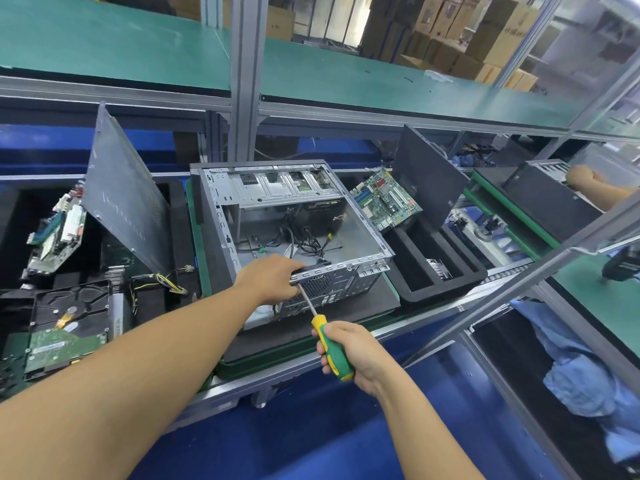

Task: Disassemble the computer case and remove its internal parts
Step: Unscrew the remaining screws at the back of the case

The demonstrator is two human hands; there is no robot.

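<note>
An open grey computer case (360, 233) lies on its side on a dark mat in the middle of the bench, with loose black cables (308, 242) inside. My left hand (268, 277) grips the case's near rear edge, fingers curled over the rim by the fan grille. My right hand (349, 351) holds a green and yellow screwdriver (334, 351); its shaft points up to the rear panel just below my left hand. The tip is hidden at the panel.
A removed side panel (124, 195) leans left of the case, another dark panel (426, 178) leans at the right. A motherboard (388, 199) rests on a black foam tray (436, 271). Left trays hold a circuit board (57, 233), hard drives (69, 320) and wires. Another person's arm (595, 188) appears at far right.
</note>
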